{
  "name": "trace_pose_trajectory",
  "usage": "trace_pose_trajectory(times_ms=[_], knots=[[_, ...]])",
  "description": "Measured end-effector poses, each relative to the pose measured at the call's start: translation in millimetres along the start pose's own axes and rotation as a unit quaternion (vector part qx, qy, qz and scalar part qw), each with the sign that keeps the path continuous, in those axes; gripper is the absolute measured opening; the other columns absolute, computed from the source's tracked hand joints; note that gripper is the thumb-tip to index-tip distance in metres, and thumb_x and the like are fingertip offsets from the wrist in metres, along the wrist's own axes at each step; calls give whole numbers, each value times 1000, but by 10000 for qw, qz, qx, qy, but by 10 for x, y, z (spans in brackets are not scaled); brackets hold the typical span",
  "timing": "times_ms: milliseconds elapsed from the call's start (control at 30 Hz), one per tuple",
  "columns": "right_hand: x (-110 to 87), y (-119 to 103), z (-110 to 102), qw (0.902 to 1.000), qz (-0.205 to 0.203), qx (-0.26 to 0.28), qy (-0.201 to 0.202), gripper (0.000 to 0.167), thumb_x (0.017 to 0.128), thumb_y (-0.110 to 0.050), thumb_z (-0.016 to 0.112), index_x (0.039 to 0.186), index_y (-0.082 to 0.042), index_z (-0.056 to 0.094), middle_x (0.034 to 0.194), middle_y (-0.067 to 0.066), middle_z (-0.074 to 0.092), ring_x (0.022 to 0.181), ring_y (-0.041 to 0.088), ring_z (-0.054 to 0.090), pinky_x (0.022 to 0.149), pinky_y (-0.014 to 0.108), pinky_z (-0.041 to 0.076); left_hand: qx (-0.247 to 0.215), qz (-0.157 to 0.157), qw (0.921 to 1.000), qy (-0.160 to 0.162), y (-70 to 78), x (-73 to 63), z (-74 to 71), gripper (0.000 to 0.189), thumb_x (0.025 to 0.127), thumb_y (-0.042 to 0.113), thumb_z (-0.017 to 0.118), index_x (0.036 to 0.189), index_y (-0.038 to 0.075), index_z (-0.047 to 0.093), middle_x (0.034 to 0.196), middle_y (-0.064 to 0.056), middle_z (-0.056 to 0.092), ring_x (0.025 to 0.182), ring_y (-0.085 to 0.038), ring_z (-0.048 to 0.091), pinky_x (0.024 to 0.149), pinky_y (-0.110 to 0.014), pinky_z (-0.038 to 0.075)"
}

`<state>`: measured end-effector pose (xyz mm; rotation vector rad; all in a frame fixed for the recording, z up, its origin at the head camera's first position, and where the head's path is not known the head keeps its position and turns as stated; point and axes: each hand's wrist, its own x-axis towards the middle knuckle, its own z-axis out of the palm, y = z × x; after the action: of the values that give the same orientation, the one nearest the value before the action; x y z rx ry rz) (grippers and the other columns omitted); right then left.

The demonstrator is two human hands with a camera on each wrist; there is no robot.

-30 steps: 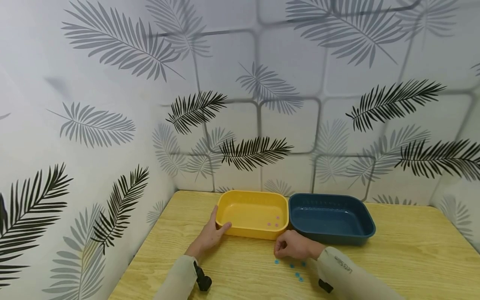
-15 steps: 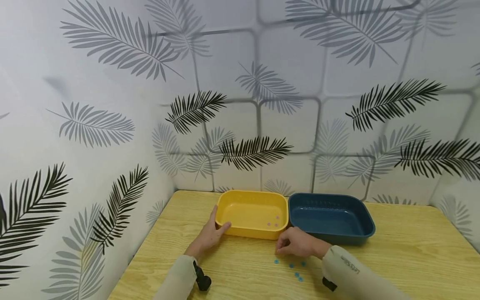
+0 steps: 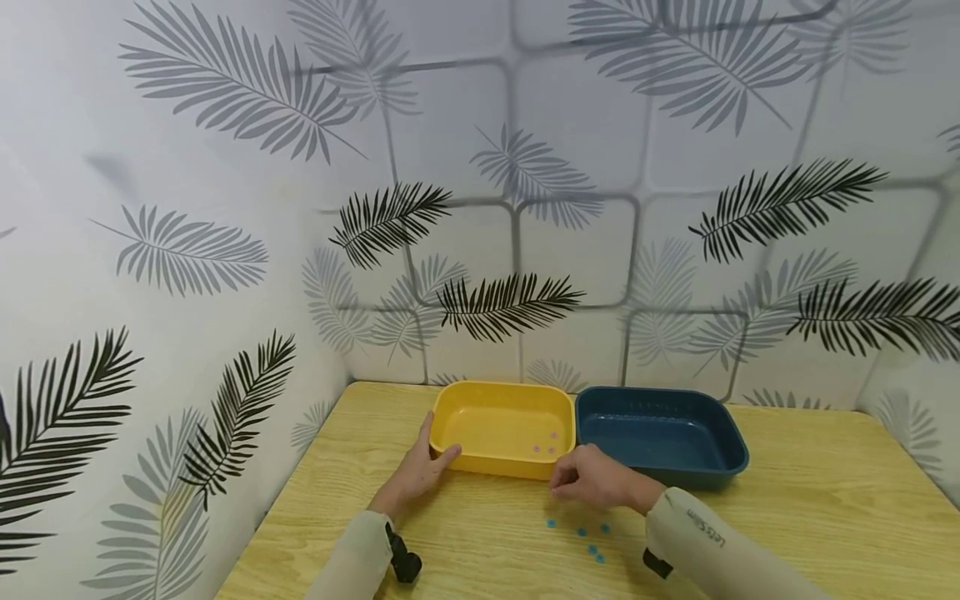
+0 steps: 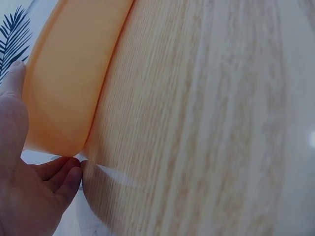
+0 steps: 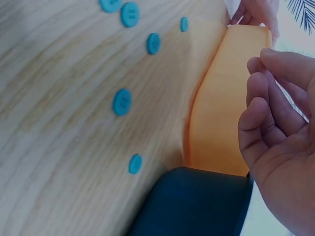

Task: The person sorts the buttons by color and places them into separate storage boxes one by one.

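Note:
My left hand (image 3: pixel 422 468) holds the near left corner of the yellow plastic tray (image 3: pixel 487 462), thumb over the front rim and fingers along its outer side. Inside that tray lie 3 small pink buttons (image 3: pixel 553 435). My right hand (image 3: pixel 596 479) is raised over the table at the tray's front right corner, its thumb and index fingertips (image 5: pixel 268 55) together in a pinch. I cannot tell whether a button is between them. On the table below are several blue buttons (image 5: pixel 122 102), loosely scattered; one of them is hidden behind the right hand in the head view.
A dark blue tray (image 3: pixel 738 454) stands against the yellow tray's right side, with no buttons showing in it. Both sit on a light wood table (image 3: pixel 825 500) near the patterned wall (image 3: pixel 480 350). Black camera straps (image 3: pixel 405 562) circle the wrists.
My right hand has risen from the tabletop beside the blue buttons and moved a little away from me, towards the trays, still pinched. The left hand and the trays keep their places.

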<state>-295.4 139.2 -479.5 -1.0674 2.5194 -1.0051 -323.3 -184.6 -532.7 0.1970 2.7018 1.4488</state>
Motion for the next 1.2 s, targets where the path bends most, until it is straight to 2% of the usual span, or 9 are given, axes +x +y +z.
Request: trace_pose_trajectory(times_ms=[233, 400, 667, 833, 1033, 1200], knots=[[11, -48, -76, 9997, 44, 111, 222, 7, 88, -13, 68, 88, -8, 74, 82, -4, 68, 71, 7, 61, 63, 24, 51, -38, 61, 10000, 4, 12, -9, -2, 88, 95, 43, 54, 152, 10, -3, 155, -20, 13, 139, -35, 19, 110, -52, 16], [28, -48, -117, 9988, 199, 147, 430, 9, 90, -13, 66, 91, -8, 73, 88, -4, 68, 74, 9, 61, 63, 25, 51, -10, 64, 10000, 3, 13, -11, -2, 88, 95, 43, 54, 152, 10, -3, 155, -19, 12, 140, -35, 20, 110, -51, 16], [110, -10, -160, 9954, 392, -127, 861, 10, 91, -12, 64, 94, -7, 72, 86, -3, 68, 69, 7, 56, 59, 25, 47, -24, 56, 10000, -12, 28, -20, -6, 88, 95, 44, 54, 153, 11, -4, 155, -18, 12, 140, -34, 20, 111, -51, 16], [159, 12, -176, 9947, 460, -61, 921, 11, 92, -11, 63, 96, -6, 71, 85, -1, 68, 69, 11, 57, 59, 25, 48, 10, 48, 10000, 10, 45, -25, -7, 88, 95, 44, 54, 153, 11, -3, 155, -18, 15, 139, -34, 22, 110, -51, 17], [223, 54, -191, 9932, 525, -163, 1028, 12, 91, -12, 63, 96, -4, 71, 84, 0, 67, 69, 9, 56, 60, 24, 48, -12, 44, 10000, 30, 62, -38, -13, 86, 95, 42, 54, 153, 12, -2, 154, -19, 16, 139, -35, 22, 110, -51, 18], [272, 83, -191, 9927, 601, -19, 1042, 13, 92, -8, 61, 99, -1, 70, 88, 6, 67, 73, 13, 60, 62, 25, 50, -62, 36, 10000, 14, 45, -32, -11, 85, 96, 41, 54, 153, 11, -2, 154, -20, 16, 139, -35, 22, 110, -51, 18]])
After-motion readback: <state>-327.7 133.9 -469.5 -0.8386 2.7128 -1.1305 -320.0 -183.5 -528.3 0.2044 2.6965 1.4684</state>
